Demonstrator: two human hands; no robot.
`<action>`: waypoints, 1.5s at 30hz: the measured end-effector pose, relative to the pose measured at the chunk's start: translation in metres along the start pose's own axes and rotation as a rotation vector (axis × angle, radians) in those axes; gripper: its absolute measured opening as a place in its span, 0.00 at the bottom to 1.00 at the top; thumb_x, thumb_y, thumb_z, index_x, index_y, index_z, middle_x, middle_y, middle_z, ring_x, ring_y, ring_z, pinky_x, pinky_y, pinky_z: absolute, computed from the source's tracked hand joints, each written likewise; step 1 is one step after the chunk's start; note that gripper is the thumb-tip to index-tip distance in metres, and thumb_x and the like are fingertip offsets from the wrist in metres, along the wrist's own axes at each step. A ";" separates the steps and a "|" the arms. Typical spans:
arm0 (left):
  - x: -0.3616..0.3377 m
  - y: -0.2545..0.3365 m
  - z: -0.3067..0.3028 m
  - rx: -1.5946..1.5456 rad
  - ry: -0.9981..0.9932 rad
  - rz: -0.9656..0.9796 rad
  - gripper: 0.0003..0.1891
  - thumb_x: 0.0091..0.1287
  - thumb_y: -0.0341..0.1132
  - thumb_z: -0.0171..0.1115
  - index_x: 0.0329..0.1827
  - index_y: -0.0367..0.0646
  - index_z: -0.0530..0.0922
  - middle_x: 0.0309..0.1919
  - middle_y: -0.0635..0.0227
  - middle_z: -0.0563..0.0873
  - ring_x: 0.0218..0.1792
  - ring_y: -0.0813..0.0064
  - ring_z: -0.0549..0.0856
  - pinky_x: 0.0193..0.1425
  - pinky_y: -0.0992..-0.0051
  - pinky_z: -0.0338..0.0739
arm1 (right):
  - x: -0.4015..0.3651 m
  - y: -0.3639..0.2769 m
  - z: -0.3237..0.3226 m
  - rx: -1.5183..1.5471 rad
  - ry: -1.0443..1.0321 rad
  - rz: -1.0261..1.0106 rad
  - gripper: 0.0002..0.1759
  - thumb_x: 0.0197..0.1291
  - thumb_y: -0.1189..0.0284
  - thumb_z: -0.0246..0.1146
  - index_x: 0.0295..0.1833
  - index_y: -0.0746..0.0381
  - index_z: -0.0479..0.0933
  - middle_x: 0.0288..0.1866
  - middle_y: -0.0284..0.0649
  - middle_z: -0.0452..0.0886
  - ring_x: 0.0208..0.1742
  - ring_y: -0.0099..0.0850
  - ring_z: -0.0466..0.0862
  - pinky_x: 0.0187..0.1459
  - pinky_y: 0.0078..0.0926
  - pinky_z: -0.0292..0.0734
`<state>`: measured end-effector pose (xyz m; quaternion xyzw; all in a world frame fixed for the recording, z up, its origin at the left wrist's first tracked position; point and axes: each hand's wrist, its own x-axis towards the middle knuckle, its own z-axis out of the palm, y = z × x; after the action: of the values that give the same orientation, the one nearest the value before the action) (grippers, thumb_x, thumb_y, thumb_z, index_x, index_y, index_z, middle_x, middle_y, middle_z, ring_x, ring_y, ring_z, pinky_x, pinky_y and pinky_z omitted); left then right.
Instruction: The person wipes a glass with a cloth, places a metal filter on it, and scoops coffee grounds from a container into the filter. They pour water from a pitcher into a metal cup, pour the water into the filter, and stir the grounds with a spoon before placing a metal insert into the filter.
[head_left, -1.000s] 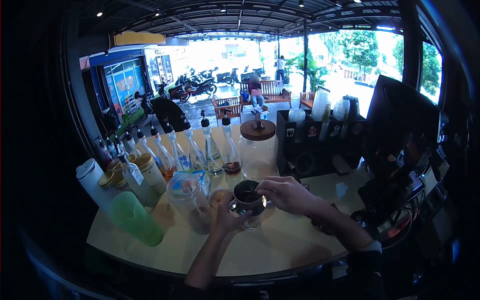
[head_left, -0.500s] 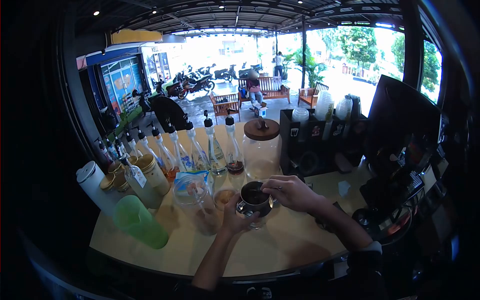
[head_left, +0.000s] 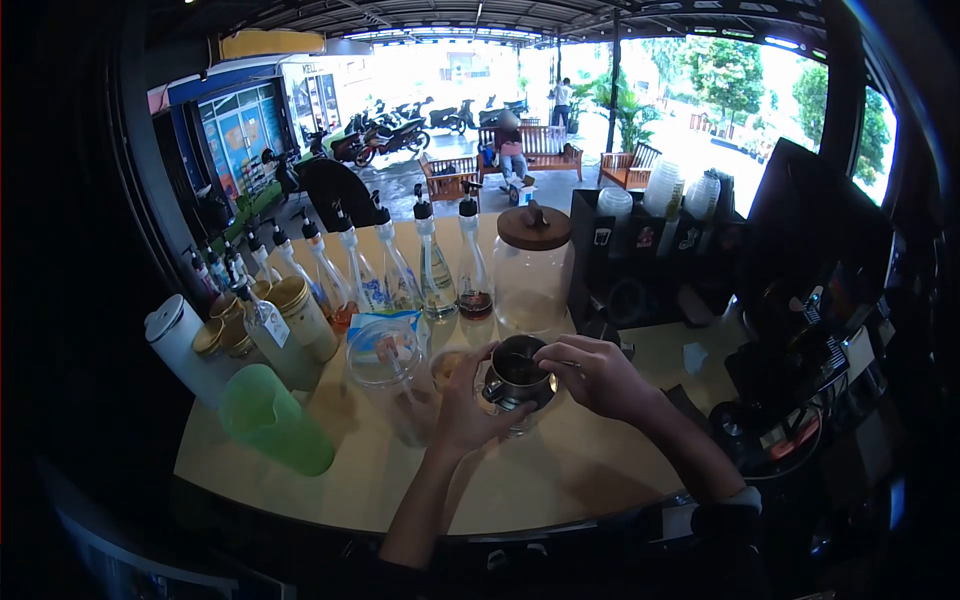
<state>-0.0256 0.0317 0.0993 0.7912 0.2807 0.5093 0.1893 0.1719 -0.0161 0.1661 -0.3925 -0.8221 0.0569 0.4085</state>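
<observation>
A small metal cup (head_left: 521,364) with dark contents sits over a clear glass vessel (head_left: 522,424) on the counter. My left hand (head_left: 468,408) curls around the cup's left side, fingers behind it and thumb at the front. At its rim, my right hand (head_left: 602,378) pinches a thin utensil that reaches into the dark contents; its lower end is hidden. Just left of my left hand stands a tall clear plastic container (head_left: 392,390) with a stick-like item inside. Behind my fingers, a small bowl (head_left: 445,368) with tan contents is partly covered.
Pump bottles (head_left: 435,270) line the counter's back edge. A wooden-lidded glass jar (head_left: 532,275) stands behind the cup. Left are a green pitcher (head_left: 272,420) and lidded canisters (head_left: 292,318); right, a black organizer (head_left: 640,250) with plastic cups and a dark monitor (head_left: 815,225).
The view has tilted and shifted slightly. My right hand has moved a little at the cup's rim, still pinching the utensil. My left hand keeps its hold.
</observation>
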 end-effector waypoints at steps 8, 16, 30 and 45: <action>0.015 0.033 0.009 -0.029 0.019 -0.349 0.42 0.42 0.43 0.82 0.58 0.30 0.72 0.47 0.51 0.84 0.49 0.63 0.86 0.53 0.69 0.79 | -0.007 0.005 -0.002 -0.041 -0.033 -0.071 0.08 0.58 0.74 0.65 0.43 0.63 0.76 0.37 0.40 0.80 0.37 0.43 0.82 0.35 0.37 0.78; 0.020 0.028 0.012 0.029 0.028 -0.328 0.38 0.38 0.43 0.83 0.51 0.31 0.76 0.38 0.56 0.87 0.41 0.66 0.88 0.49 0.71 0.82 | -0.016 0.018 -0.008 -0.014 -0.007 -0.034 0.07 0.63 0.72 0.61 0.44 0.63 0.78 0.34 0.41 0.80 0.35 0.42 0.83 0.36 0.36 0.78; 0.026 0.017 -0.005 -0.149 -0.191 -0.330 0.39 0.40 0.38 0.82 0.57 0.35 0.74 0.49 0.60 0.84 0.52 0.71 0.83 0.59 0.71 0.77 | -0.010 0.023 -0.008 -0.057 0.002 -0.127 0.07 0.60 0.72 0.63 0.43 0.61 0.78 0.36 0.39 0.81 0.36 0.41 0.82 0.34 0.36 0.78; 0.025 0.023 -0.001 -0.029 -0.110 -0.255 0.40 0.38 0.37 0.83 0.56 0.36 0.73 0.48 0.60 0.85 0.49 0.71 0.85 0.58 0.72 0.79 | -0.021 0.015 -0.017 -0.088 0.056 -0.205 0.10 0.56 0.75 0.66 0.44 0.61 0.77 0.32 0.39 0.78 0.34 0.39 0.81 0.32 0.34 0.77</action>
<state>-0.0131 0.0298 0.1307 0.7730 0.3606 0.4411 0.2791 0.2002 -0.0241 0.1581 -0.3253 -0.8478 -0.0324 0.4175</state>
